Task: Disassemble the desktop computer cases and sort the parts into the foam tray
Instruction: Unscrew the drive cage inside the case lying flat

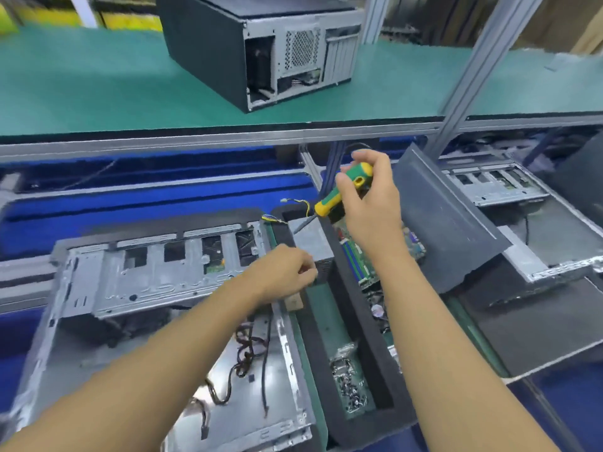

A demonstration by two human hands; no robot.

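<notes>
While reaching over the foam tray [350, 321], grips the screwdriver [339, 194] in the right hand [368, 203], fingers and thumb curled round the upper end of its green-and-yellow handle. Holds it tilted above the tray's far end: long axis from upper right to lower left, shaft pointing down-left at the grey metal box [310, 236] in the far compartment. Has the left hand [284, 272] at the right edge of the open case [163, 275], fingers curled together; cannot tell whether pinching anything.

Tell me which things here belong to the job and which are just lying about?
In use: green-and-yellow screwdriver, open grey metal case, black foam tray, pile of silver screws.
Lying about: closed black case on the green shelf, dark grey panel.
</notes>
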